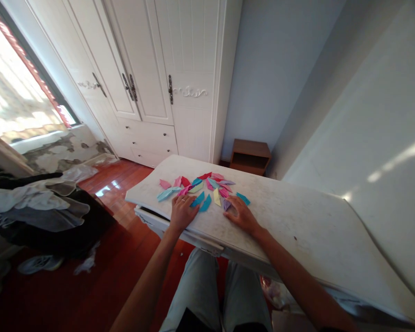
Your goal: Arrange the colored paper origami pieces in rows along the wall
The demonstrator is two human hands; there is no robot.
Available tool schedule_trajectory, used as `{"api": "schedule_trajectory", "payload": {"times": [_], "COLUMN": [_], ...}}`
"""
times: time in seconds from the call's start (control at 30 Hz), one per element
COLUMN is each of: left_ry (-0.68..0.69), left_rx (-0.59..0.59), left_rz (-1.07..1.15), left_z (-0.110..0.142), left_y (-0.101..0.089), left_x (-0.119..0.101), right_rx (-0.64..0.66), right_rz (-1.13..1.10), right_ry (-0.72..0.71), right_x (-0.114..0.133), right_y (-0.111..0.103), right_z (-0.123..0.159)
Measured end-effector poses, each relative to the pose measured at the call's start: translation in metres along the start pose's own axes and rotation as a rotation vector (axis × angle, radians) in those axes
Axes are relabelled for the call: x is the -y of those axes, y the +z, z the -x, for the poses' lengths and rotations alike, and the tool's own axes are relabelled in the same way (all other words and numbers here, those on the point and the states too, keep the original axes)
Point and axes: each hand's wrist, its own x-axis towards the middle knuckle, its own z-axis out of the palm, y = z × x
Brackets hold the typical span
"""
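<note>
Many folded paper pieces in pink, red, blue, green, yellow and purple lie in a loose cluster on the white tabletop. My left hand rests at the near left side of the cluster, fingers apart, beside a blue folded paper piece; whether it touches that piece I cannot tell. A second blue piece lies just right of it. My right hand has its thumb and fingers around a purple folded paper piece. Near it are a pale yellow piece and another blue piece.
The table's front drawer stands slightly pulled out above my legs. Beyond the table are a white wardrobe and a small brown cabinet. Clothes are heaped at left, with a shoe on the floor.
</note>
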Motion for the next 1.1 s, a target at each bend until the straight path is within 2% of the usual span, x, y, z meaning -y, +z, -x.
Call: {"api": "schedule_trajectory", "payload": {"times": [0.13,0.27,0.33,0.43,0.5,0.57,0.63,0.67,0.83,0.97,1.1], "left_ry": [-0.046,-0.130,-0.153,-0.206,-0.299,-0.396,-0.402,-0.399,-0.404,-0.393,-0.398], "left_rx": [-0.169,-0.342,-0.402,-0.416,-0.347,-0.150,0.065,0.110,0.223,0.301,0.298], "left_rz": [0.048,0.111,0.117,0.068,0.029,0.048,-0.049,-0.070,-0.157,-0.180,-0.198], "left_z": [0.015,0.025,0.020,-0.005,-0.031,-0.060,-0.087,-0.099,-0.132,-0.136,-0.130], "left_y": [-0.003,-0.016,-0.026,-0.038,-0.041,-0.040,-0.034,-0.030,-0.008,0.004,0.003], "left_x": [-0.008,-0.016,-0.011,0.010,0.029,0.046,0.058,0.062,0.076,0.091,0.098], "right_rx": [-0.013,-0.023,-0.025,-0.023,-0.021,-0.019,-0.019,-0.020,-0.017,-0.001,0.017], "right_rz": [0.000,-0.016,-0.019,-0.008,0.004,0.014,0.026,0.033,0.063,0.110,0.124], "right_ry": [0.008,0.005,0.002,0.003,0.005,0.008,0.010,0.010,-0.005,-0.058,-0.095], "right_x": [0.001,0.003,0.004,0.005,0.006,0.007,0.008,0.008,0.012,0.017,0.021], "right_y": [0.001,0.002,0.002,0.003,0.003,0.004,0.004,0.004,0.003,0.000,-0.002], "right_z": [0.000,0.000,0.000,0.001,0.001,0.001,0.001,0.001,0.002,0.002,0.002]}}
